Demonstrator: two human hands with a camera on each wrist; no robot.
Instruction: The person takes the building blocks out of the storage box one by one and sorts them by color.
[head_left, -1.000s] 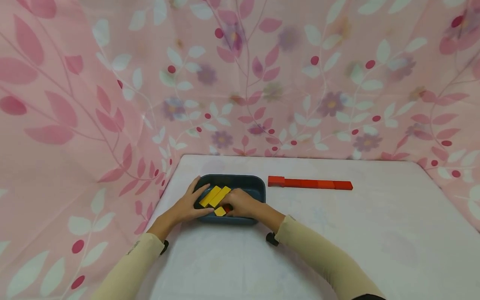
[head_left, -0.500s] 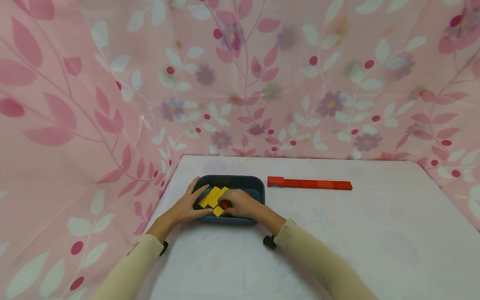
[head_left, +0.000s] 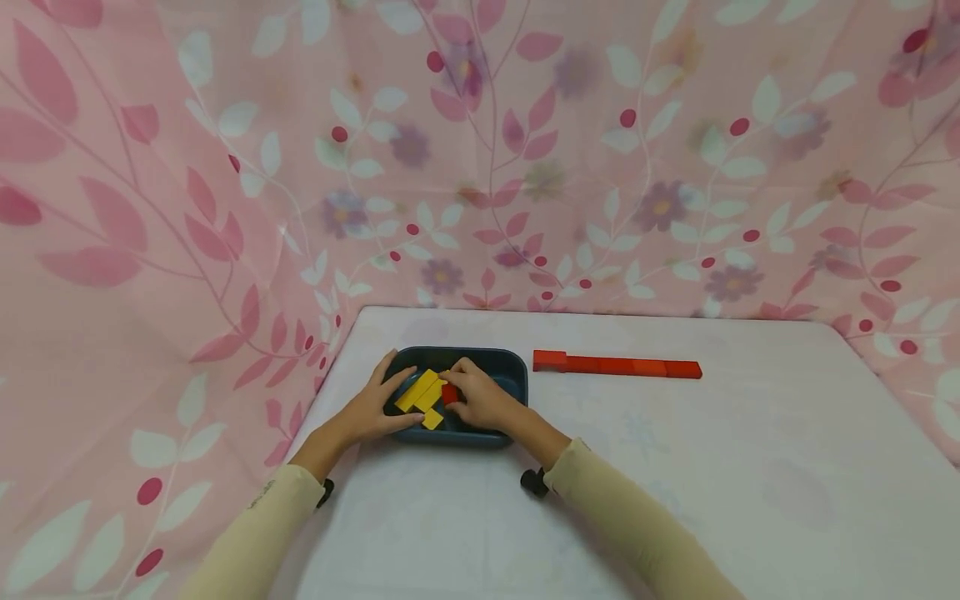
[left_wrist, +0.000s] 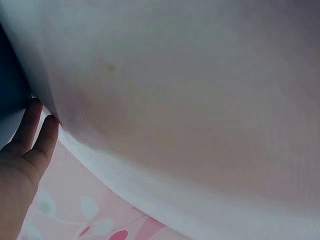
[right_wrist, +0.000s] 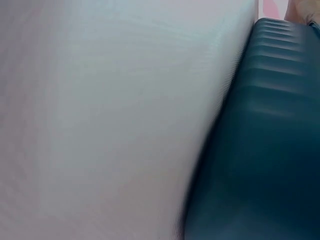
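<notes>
A dark blue rectangular tray (head_left: 461, 438) stands on the white-covered table and holds several yellow blocks (head_left: 420, 392). One smaller yellow block (head_left: 432, 419) lies by the front wall, near the left thumb. My left hand (head_left: 367, 410) rests over the tray's left end with fingers spread, index finger and thumb reaching past the rim. Two of its straight fingers (left_wrist: 47, 135) lie against the tray's outer side in the left wrist view. Inside the tray, my right hand (head_left: 483, 402) pinches a red block (head_left: 449, 393) between thumb and fingers, beside the yellow blocks.
Right of the tray, a row of red blocks (head_left: 630, 366) runs along the table (head_left: 675, 467), its left end piece standing taller. Pink floral cloth (head_left: 480, 167) hangs behind and at the left. The tray's outer wall (right_wrist: 260, 150) fills the right side of the right wrist view.
My right hand has shifted slightly up and back within the tray, and the red block in its fingers now shows more clearly. The left hand keeps its place.
</notes>
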